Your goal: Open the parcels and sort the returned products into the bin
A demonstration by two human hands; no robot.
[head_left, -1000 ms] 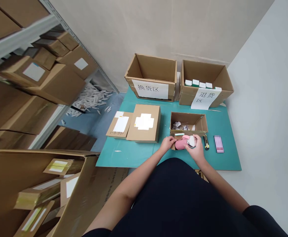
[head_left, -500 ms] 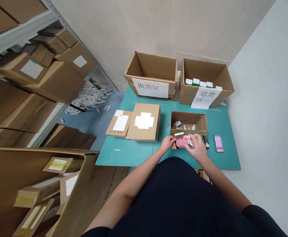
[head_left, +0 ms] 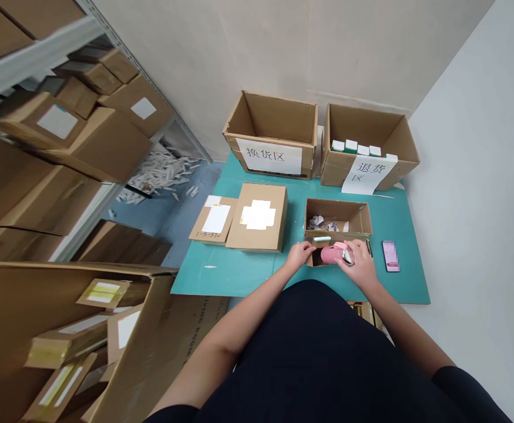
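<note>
My right hand (head_left: 358, 262) is closed round the silver-capped end of a pink bottle (head_left: 331, 254), which lies sideways above a small opened cardboard box (head_left: 310, 259) at the table's front edge. Pinched at that box's left side is my left hand (head_left: 301, 254). A box flap with a white and green label (head_left: 321, 239) stands up behind the bottle. Just beyond is an open cardboard box (head_left: 338, 231) with crumpled paper and plastic inside. Part of a yellow and black tool (head_left: 370, 249) shows beside my right hand.
On the green table (head_left: 239, 276), two closed boxes (head_left: 257, 235) lie left and a phone (head_left: 390, 256) right. Two large open boxes (head_left: 280, 132) (head_left: 371, 126) stand at the back. Left are a loaded shelf (head_left: 40, 53) and a big carton of parcels (head_left: 151, 329).
My right hand has moved slightly right with the pink bottle, uncovering more of the small box's inside and covering more of the yellow and black tool. My left hand has barely moved.
</note>
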